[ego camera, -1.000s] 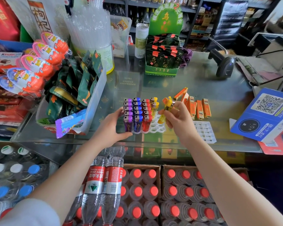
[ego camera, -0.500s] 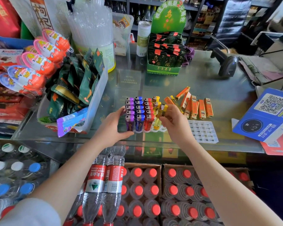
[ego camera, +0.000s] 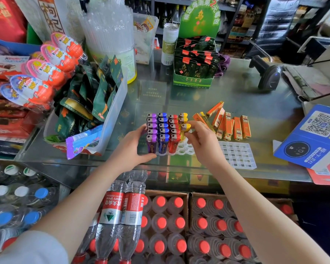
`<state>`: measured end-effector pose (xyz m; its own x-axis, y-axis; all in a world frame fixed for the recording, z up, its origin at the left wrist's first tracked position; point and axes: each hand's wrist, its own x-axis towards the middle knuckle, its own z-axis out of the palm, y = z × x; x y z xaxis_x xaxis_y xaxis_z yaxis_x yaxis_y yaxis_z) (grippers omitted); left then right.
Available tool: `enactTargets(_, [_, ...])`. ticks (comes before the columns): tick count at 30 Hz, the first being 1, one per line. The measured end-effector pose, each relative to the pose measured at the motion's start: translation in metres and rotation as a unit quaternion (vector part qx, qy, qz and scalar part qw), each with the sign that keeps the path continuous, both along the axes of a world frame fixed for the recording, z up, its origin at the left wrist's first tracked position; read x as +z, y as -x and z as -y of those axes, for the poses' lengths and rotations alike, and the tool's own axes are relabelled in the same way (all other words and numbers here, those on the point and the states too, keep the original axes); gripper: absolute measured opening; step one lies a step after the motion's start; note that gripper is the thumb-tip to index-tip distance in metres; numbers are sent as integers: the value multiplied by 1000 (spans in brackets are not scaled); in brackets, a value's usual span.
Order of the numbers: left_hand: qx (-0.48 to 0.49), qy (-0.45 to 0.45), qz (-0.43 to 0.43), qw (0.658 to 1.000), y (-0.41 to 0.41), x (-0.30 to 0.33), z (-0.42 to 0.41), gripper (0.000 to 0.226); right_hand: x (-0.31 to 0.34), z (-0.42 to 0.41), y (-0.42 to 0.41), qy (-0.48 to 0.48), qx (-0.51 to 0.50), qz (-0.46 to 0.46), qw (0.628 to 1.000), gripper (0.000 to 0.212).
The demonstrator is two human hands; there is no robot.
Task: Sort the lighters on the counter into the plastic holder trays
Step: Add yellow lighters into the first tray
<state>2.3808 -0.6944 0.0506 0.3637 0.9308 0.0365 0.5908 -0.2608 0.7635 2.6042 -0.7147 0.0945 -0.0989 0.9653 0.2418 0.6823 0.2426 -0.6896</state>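
Observation:
A white plastic holder tray (ego camera: 185, 149) on the glass counter holds upright rows of purple, blue, red and yellow lighters. My left hand (ego camera: 131, 147) grips the tray's left side, thumb by the front purple lighter (ego camera: 151, 143). My right hand (ego camera: 202, 143) pinches a yellow lighter (ego camera: 185, 129) standing in the yellow row, third from the back. A heap of orange lighters (ego camera: 227, 124) lies on the counter to the right. A second, empty tray (ego camera: 237, 155) lies flat beside my right hand.
A clear bin of green snack packets (ego camera: 95, 103) stands left of the tray. A green display box (ego camera: 195, 63) and a barcode scanner (ego camera: 269, 77) stand at the back. A blue QR-code stand (ego camera: 312, 136) is at the right. Bottled water sits below the counter edge.
My right hand carried the yellow lighter from above the orange heap leftward and down into the tray's yellow row. My left hand stayed on the tray.

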Motion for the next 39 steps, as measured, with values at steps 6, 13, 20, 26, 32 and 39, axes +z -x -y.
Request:
enactTargets(6, [2, 2, -2, 1000, 0, 3, 1, 72, -3, -1, -3, -13, 15, 2, 1000, 21])
enactTargets(13, [3, -4, -5, 1000, -1, 6, 3, 71, -5, -2, -9, 27, -2, -5, 1000, 29])
enactTargets(20, [3, 6, -7, 1000, -2, 6, 3, 71, -3, -6, -6, -1, 15, 84, 996, 8])
enactTargets(26, [2, 2, -1, 1000, -3, 9, 4, 70, -5, -9, -14, -1, -42, 137, 990, 19])
enactTargets(32, [-2, 2, -1, 1000, -6, 19, 3, 66, -4, -33, -34, 68, -199, 192, 959, 26])
enactTargets(39, [-4, -18, -50, 999, -4, 21, 0, 67, -6, -51, -32, 127, -182, 193, 956, 32])
